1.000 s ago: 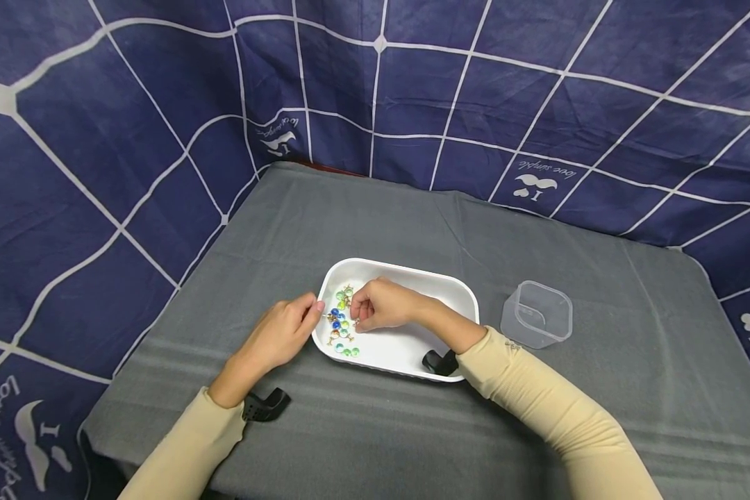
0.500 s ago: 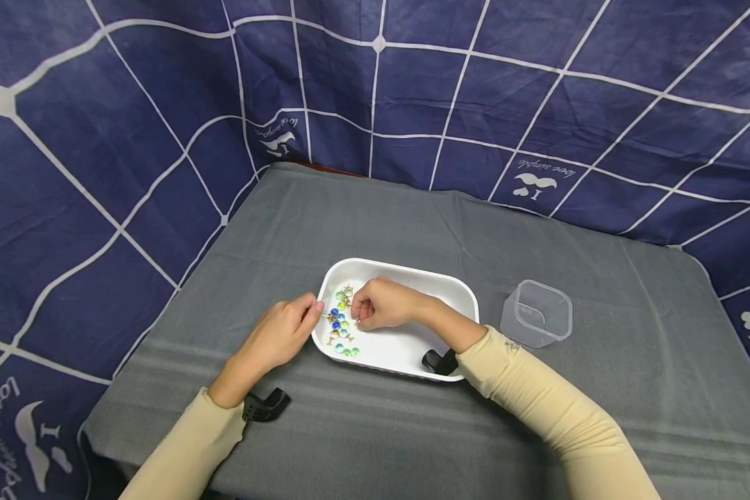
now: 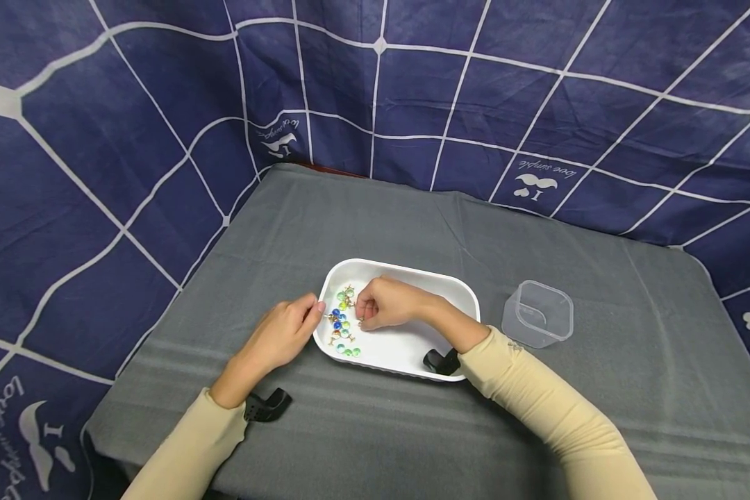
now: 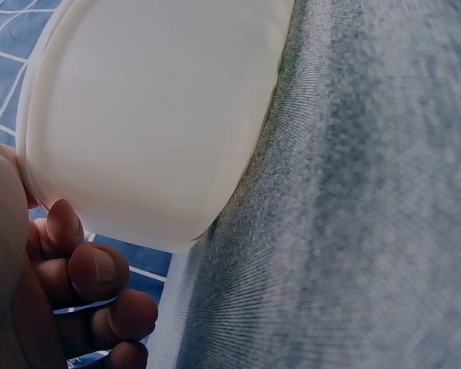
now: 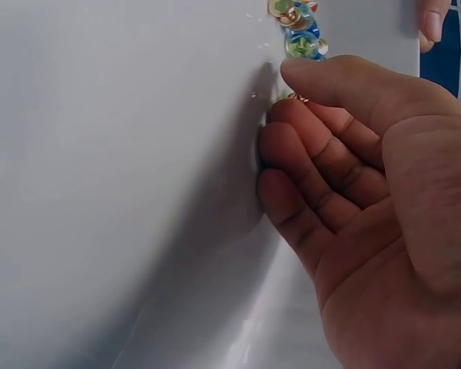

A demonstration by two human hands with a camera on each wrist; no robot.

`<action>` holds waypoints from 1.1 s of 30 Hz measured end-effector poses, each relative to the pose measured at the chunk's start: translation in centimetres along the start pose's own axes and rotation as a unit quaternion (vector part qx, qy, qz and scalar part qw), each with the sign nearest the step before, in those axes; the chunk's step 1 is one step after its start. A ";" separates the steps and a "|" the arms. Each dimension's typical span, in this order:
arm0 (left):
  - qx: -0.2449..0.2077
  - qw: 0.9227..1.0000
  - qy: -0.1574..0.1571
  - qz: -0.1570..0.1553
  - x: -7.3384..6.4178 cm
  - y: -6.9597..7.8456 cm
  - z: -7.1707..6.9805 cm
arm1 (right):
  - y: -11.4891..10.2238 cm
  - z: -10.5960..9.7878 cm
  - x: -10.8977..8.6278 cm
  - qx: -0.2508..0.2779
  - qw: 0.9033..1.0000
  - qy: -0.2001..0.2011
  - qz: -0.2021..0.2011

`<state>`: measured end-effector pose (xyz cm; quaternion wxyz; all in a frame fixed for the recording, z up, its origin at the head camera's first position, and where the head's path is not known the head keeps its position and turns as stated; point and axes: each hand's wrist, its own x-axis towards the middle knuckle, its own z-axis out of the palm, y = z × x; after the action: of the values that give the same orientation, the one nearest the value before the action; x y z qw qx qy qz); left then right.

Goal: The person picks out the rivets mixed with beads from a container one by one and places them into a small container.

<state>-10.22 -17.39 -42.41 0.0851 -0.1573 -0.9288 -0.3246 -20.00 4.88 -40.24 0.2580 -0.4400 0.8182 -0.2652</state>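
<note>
A white tray (image 3: pixel 406 347) lies on the grey-covered table. Small glass-headed studs (image 3: pixel 344 333), blue, green, yellow and orange-red with gold-coloured metal parts, lie spread along its left end. My left hand (image 3: pixel 285 332) holds the tray's left rim, thumb over the edge; its other fingers (image 4: pixel 100 265) curl beside the outer wall in the left wrist view. Inside the tray, my right hand (image 3: pixel 389 302) has bent fingers and seems to pinch one small stud (image 5: pixel 296 98) between thumb and fingertips. Most of that stud is hidden.
A clear plastic box (image 3: pixel 537 316) without a lid stands right of the tray. Black wrist camera mounts hang under both forearms, the right one (image 3: pixel 440 362) over the tray's front right corner. A blue patterned cloth (image 3: pixel 412 90) hangs behind and at the left.
My right hand has drawn very slightly to the right, away from the row of studs, with the small stud at its fingertips. The left hand stays on the rim.
</note>
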 end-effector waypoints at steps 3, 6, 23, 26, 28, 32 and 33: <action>0.000 1.000 -0.001 -0.001 0.0 0.0 0.0 | 0.0 -0.2 -0.1 0.001 1.000 -0.002 -0.002; 0.001 1.000 -0.002 -0.001 0.0 0.0 0.0 | 0.1 -0.3 -0.2 0.004 1.000 -0.003 -0.002; 0.001 1.000 -0.007 -0.004 0.0 0.0 0.0 | 0.3 -1.4 -0.8 0.018 1.000 0.023 -0.007; 0.001 1.000 -0.006 -0.005 0.0 0.1 -0.1 | 0.4 -1.5 -0.9 0.013 0.999 0.033 -0.009; 0.002 1.000 -0.007 -0.006 0.0 0.1 -0.1 | 0.4 -1.5 -1.0 0.010 0.999 0.038 -0.010; 0.001 1.000 -0.008 -0.008 0.0 0.1 -0.1 | 0.4 -1.7 -1.1 0.004 0.999 0.045 -0.012; 0.001 1.000 -0.008 -0.009 0.0 0.1 -0.1 | 0.4 -1.7 -1.1 0.003 0.999 0.046 -0.013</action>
<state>-10.20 -17.39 -42.32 0.0750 -0.1519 -0.9312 -0.3228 -20.82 6.38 -39.08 0.2177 -0.4373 0.8228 -0.2906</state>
